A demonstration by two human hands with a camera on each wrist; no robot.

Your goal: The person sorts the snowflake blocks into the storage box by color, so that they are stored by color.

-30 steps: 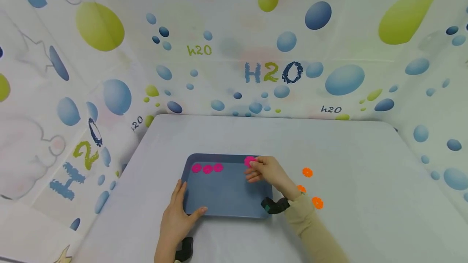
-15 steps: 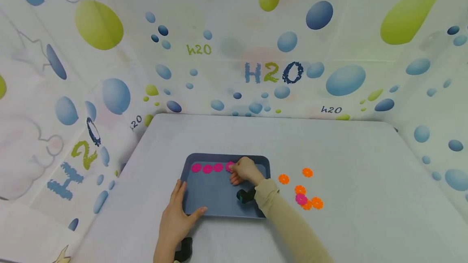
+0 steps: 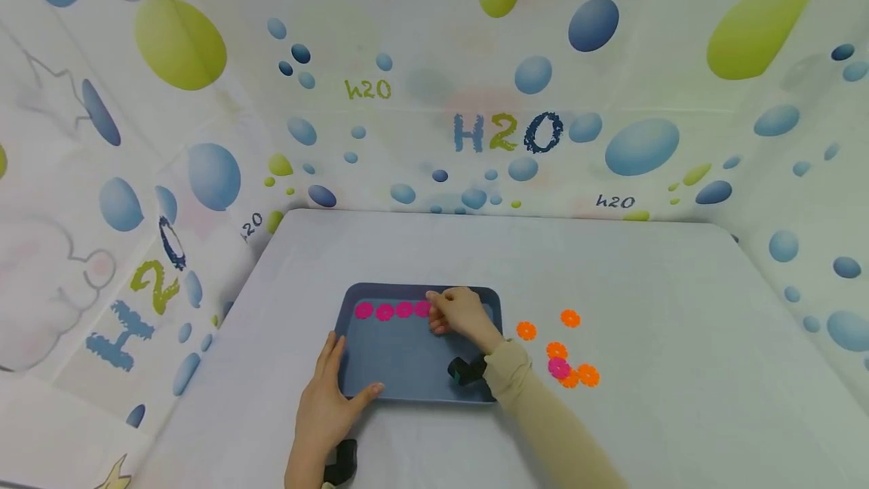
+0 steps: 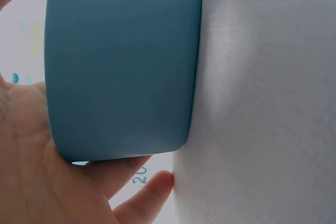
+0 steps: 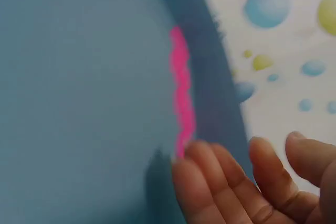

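the right hand (image 3: 464, 314), fingers loosely curled and empty, has released the fourth pink disc (image 3: 422, 309), lengthening the far-side row (image 3: 385, 312) in the tray (image 3: 407, 363), while the left hand (image 3: 327, 407) rests straight-fingered against its side.

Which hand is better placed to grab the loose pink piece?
Likely the right hand: it looks empty and is nearer the loose pink piece, right of the tray; the left hand rests against the tray's left side.

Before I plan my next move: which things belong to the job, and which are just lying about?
Likely in the job:
blue tray
four pink discs in it

Lying about, perhaps for later:
loose pink disc
five orange discs
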